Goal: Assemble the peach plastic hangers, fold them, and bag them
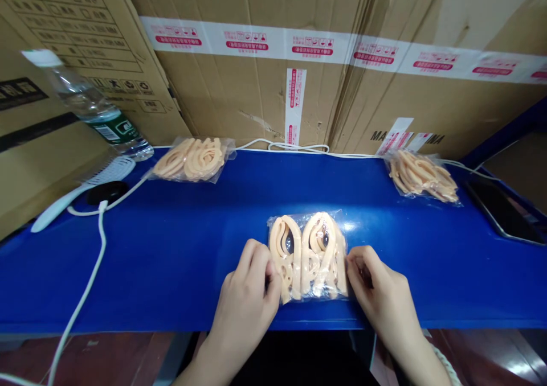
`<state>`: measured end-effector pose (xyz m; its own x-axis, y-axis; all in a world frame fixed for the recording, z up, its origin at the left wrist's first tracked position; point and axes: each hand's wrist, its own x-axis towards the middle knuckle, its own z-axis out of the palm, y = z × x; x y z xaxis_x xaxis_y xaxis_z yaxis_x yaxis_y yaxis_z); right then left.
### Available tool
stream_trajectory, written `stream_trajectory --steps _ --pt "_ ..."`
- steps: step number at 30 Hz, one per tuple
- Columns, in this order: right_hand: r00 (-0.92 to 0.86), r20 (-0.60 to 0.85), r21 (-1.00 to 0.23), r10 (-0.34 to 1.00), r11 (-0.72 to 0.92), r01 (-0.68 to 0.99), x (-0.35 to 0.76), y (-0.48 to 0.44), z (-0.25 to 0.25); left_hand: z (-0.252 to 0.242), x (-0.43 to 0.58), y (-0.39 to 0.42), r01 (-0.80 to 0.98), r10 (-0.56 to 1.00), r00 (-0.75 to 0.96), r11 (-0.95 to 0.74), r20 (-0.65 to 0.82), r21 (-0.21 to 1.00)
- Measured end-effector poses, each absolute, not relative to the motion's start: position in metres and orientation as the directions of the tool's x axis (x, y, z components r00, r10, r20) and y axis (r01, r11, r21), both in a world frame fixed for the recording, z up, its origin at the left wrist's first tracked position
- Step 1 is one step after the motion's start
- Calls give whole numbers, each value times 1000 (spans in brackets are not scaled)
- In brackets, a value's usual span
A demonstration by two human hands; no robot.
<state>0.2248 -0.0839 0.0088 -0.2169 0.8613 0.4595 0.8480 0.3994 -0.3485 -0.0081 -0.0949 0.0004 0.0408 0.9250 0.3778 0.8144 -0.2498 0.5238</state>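
Observation:
Between my hands, near the front edge of the blue table, lies a clear plastic bag (308,255) with beige cut-out pieces in it, some long and curved, others pierced with holes. My left hand (250,286) has its fingers curled closed on the bag's left edge. At the opposite edge, my right hand (380,283) pinches the plastic between thumb and bent fingers. Both fingertip grips are partly hidden by the fingers. The bag lies flat or nearly so, its film shiny under the light.
Similar filled bags lie at the back left (194,159) and back right (421,175). A water bottle (100,113), a pale hairbrush (85,189) and a black round device (106,192) with a white cable (96,266) are left. A phone (506,209) lies right. Cardboard boxes (248,95) line the back.

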Motion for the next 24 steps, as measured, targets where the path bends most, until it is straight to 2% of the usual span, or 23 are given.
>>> stream_trajectory --steps 4,7,10,15,19,24 --pt "-216 491 -300 844 396 868 222 -89 7 -5 -14 -99 829 865 40 -308 500 467" --pt "-205 514 -284 833 390 876 222 -93 3 -7 -18 -103 801 805 178 -452 565 392" --pt "-203 529 -278 824 394 876 222 -95 0 -9 -21 -108 737 783 296 -551 547 391" --pt "-216 537 -306 815 427 851 226 -94 -3 -14 -25 -115 754 749 321 -572 579 322" --pt "-291 537 -230 792 469 853 233 -94 -3 -17 -31 -121 737 671 416 -644 613 205" --pt "-453 419 -121 787 543 831 244 -100 4 -12 -38 -122 716 652 528 -686 543 128"
